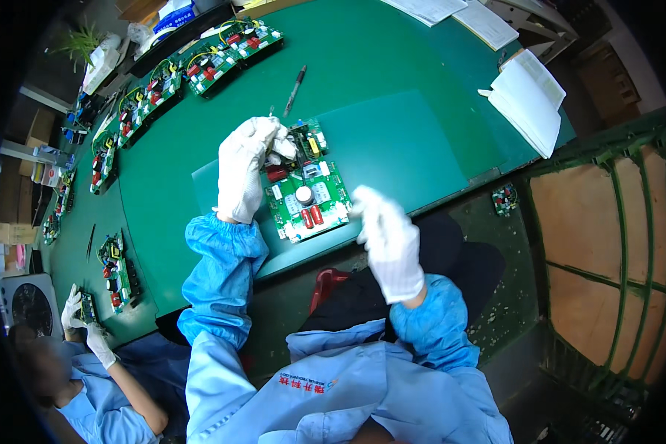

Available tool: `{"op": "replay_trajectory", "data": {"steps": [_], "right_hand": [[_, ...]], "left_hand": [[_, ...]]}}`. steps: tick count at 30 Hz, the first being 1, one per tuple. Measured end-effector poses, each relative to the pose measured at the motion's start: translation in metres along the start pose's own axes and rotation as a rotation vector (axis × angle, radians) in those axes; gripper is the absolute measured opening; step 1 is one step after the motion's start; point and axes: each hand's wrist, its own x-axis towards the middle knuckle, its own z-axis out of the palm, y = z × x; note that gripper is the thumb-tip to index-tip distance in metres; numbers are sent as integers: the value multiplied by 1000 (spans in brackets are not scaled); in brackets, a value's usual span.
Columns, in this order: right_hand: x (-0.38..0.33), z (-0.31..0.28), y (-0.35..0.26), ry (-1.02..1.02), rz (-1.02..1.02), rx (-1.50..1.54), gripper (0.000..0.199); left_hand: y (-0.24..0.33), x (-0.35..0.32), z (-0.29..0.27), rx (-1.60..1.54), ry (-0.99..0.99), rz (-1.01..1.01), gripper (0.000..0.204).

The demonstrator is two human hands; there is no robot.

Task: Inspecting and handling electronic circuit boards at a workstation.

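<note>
A green circuit board [325, 194] lies on the table in front of me, with red capacitors, a white-topped round part and a yellow part on it. My left hand [243, 166], in a white glove, is over its far left side. The fingers there are pinched together, and a thin tip shows above them; what they hold is mostly hidden. Close to the board's right edge is my right hand [389, 240], also gloved. Motion smears its fingers, so their state is unclear. A dark pen [296, 90] lies beyond the board.
A translucent mat [399, 140] lies on the green table [362, 52]. Several similar boards [201, 68] form a row along the far left. Papers [529, 100] lie at the right. At lower left, a co-worker's gloved hands [98, 344] handle a board. A metal rack [607, 244] stands right.
</note>
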Motion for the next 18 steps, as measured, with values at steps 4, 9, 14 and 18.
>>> {"op": "replay_trajectory", "data": {"steps": [4, 9, 14, 18], "right_hand": [[26, -1, 9, 14, -63, 106, 38], [-4, 18, -11, -179, 105, 222, 37], [-37, 34, -21, -345, 186, 569, 38], [-28, 50, -27, -415, 109, 458, 43]], "left_hand": [[-14, 19, -18, -475, -147, 138, 15], [-15, 24, 0, -802, -363, -26, 17], [10, 46, 38, -550, -668, -179, 24], [57, 54, 68, 105, -847, -132, 18]]}}
